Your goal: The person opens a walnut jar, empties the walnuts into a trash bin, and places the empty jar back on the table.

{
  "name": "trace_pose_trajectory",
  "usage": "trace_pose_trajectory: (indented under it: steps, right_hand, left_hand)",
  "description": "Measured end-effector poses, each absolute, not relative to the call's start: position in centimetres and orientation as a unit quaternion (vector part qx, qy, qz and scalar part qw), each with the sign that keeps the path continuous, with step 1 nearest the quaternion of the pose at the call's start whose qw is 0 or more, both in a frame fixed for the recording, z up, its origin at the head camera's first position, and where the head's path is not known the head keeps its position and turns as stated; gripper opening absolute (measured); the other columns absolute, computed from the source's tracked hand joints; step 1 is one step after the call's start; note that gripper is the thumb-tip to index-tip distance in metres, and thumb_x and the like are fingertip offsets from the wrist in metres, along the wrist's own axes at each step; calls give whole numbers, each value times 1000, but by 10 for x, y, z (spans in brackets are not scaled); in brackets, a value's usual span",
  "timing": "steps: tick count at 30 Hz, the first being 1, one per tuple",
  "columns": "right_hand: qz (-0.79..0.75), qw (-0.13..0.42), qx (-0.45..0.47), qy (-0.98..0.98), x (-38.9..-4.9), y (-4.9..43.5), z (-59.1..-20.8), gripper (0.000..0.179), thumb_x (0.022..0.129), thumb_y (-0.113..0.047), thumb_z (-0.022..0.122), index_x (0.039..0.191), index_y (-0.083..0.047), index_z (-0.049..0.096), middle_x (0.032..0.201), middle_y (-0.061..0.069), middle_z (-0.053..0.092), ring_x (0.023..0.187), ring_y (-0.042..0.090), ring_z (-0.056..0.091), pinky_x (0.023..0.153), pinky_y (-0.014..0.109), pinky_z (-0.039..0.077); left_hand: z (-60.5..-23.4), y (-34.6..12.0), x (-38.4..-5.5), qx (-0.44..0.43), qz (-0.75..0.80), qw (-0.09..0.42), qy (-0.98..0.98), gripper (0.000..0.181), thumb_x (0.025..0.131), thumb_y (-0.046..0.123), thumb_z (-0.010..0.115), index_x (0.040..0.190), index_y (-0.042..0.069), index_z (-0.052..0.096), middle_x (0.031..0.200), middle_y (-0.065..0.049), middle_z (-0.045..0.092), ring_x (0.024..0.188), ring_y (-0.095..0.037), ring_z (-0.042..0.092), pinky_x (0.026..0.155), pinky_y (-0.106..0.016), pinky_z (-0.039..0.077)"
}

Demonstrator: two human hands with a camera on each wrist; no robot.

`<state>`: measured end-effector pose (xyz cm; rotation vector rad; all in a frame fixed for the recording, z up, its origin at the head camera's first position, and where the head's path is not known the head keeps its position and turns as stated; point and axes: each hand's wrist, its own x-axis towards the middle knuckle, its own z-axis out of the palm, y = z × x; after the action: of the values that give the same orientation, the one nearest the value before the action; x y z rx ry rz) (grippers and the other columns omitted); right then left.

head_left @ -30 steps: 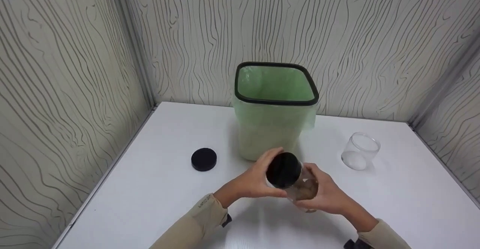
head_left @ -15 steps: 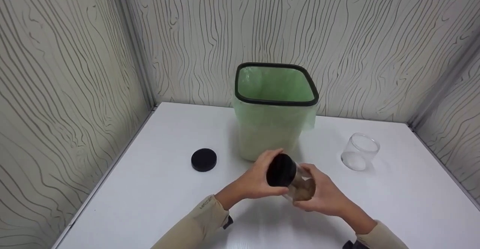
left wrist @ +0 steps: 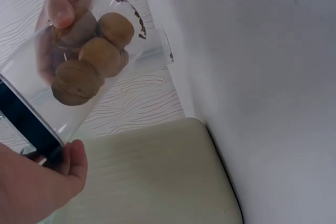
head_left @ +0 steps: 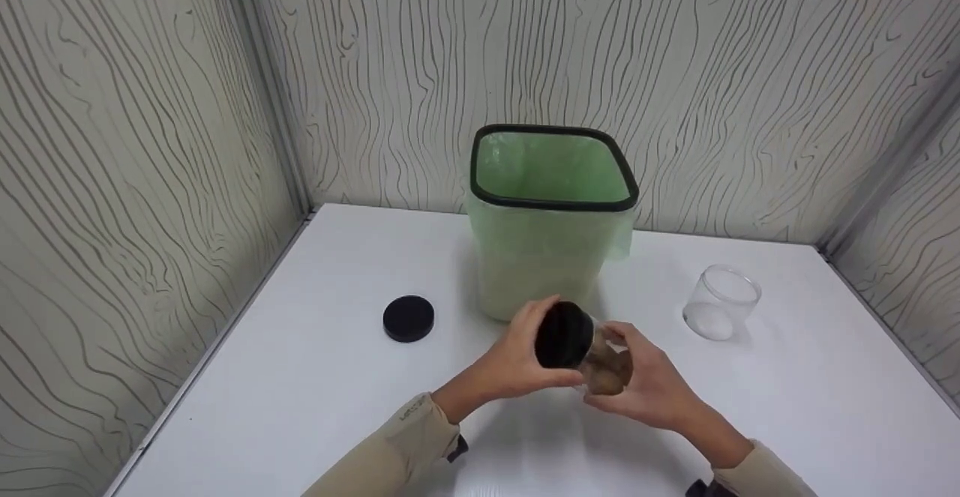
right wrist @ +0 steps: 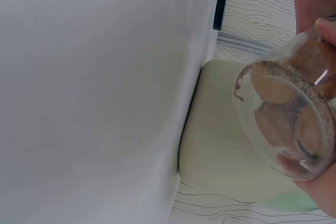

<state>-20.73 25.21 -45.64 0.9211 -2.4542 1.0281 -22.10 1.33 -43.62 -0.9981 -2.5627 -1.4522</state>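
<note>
Both hands hold a clear plastic jar (left wrist: 39, 72) tilted above the table in front of the bin. Several walnuts (left wrist: 100, 56) lie inside it, with brown crumbs round its base (right wrist: 283, 119). My left hand (head_left: 514, 358) grips the black lid (head_left: 564, 336) on the jar, thumb below and fingers above. My right hand (head_left: 652, 384) grips the jar's body near its base, thumb and fingers on opposite sides. In the right wrist view the jar's base faces the camera, and the lid end is mostly hidden.
A bin (head_left: 536, 264) with a green liner (head_left: 551, 171) and black rim stands behind the hands. A loose black lid (head_left: 408, 318) lies to the left on the white table (head_left: 300, 377). An uncapped clear jar (head_left: 720, 302) stands to the right. Patterned walls (head_left: 390, 70) enclose the table.
The jar has tipped further toward level, its lid end turning left, while both hands stay on it. The bin, loose lid and uncapped jar have not moved.
</note>
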Motion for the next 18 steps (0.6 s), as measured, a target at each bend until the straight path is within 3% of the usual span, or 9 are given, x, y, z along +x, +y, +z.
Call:
trace_pose_trajectory:
  steps: [4,8,13,18]
  right_hand:
    - [390,116,312,-858,-207,257,-453,86,61,-30,90,132,-15,44,121,-2,57,99,15,57,77,27,49]
    - [407,77,295,-861,-200,254,-440,89,58,-19,92,132,-11,44,122,2,56,100,15,54,80,28,47]
    - [406,68,295,-862,-187,246,-419,85,58,-13,91,130,-5,46,121,4,57,102,13,53,82,28,46]
    - [390,92,301,-865,-194,249,-433,88,56,-16,92,130,-5,46,122,4,58,100,16,56,78,27,48]
  left_hand:
    - [-432,5,-225,-366,-476,-3,-800,103,71,44,81,150,25,19,149,5,25,129,-10,32,104,-40,34]
    - [-430,-1,-232,-417,-483,-2,-770,103,71,37,82,151,22,19,148,5,28,127,-8,35,103,-31,35]
    - [-429,-3,-233,-438,-477,8,-761,98,73,34,82,150,18,23,145,3,34,126,-9,38,101,-29,37]
    - [-430,0,-231,-423,-475,12,-771,97,73,39,81,150,19,24,141,3,35,124,-9,38,103,-31,36]
